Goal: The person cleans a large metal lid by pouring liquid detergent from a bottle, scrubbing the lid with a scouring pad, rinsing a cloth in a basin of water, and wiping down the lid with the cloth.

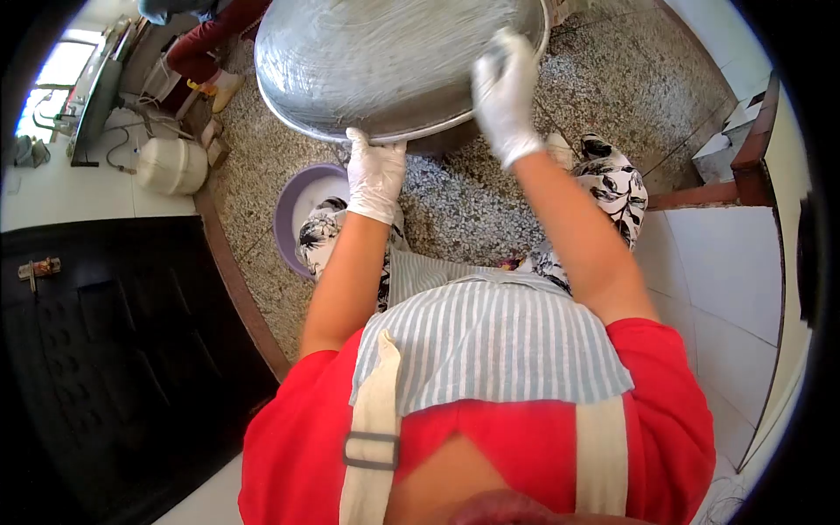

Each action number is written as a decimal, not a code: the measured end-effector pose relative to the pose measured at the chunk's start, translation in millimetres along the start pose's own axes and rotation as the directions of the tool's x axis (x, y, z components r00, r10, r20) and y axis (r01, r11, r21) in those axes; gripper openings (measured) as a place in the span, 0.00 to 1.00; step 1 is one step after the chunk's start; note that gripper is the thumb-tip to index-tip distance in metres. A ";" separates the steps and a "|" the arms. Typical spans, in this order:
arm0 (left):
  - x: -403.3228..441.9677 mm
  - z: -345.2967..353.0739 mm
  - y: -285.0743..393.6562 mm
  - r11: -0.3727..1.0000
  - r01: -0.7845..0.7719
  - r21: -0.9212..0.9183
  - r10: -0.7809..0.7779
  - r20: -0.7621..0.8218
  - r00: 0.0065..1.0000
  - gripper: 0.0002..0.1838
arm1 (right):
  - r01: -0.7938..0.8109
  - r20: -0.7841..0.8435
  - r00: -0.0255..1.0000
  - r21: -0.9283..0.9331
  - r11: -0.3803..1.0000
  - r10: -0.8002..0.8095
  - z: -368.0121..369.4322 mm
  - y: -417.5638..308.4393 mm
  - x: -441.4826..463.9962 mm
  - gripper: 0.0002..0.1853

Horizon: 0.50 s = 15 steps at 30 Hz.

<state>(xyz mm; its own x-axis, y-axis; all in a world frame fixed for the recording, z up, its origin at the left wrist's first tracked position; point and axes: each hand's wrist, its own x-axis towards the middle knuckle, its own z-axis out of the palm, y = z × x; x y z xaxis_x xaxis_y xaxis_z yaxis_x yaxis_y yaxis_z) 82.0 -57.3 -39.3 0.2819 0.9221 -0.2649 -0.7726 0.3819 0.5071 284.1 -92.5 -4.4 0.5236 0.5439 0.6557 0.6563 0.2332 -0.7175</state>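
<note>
A large round metal basin [385,66], tilted with its broad outer face toward me, fills the top of the view. Whitish, soapy-looking streaks cover that face. My gloved left hand [374,179] grips the near rim from below, its thumb on the edge. Over the right side of the basin is my gloved right hand [509,101], closed and slightly blurred. A small greyish thing shows at its fingers, too hidden to name. Below my left hand, a purple tub [287,214] with whitish liquid stands on the floor, partly covered by my leg.
Speckled stone floor [595,83] surrounds me. Another person's red-trousered leg [201,48] and shoe are at upper left, near a white tank [171,166] and a sink counter [98,105]. A black door [131,315] is on the left; a tiled, brown-edged ledge [709,197] is on the right.
</note>
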 end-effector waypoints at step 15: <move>-1.4 -0.6 0.1 0.999 0.011 0.044 -0.009 -0.036 0.999 0.34 | 0.245 0.102 0.969 -0.295 0.923 -0.225 -9.8 42.8 96.9 0.11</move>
<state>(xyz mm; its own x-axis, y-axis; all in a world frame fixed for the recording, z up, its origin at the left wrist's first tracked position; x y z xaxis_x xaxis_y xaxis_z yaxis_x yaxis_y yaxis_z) 81.2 -58.6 -39.4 0.2680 0.9158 -0.2991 -0.7441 0.3940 0.5396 368.3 -37.7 30.7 0.3045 0.5566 0.7729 0.8948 0.1109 -0.4324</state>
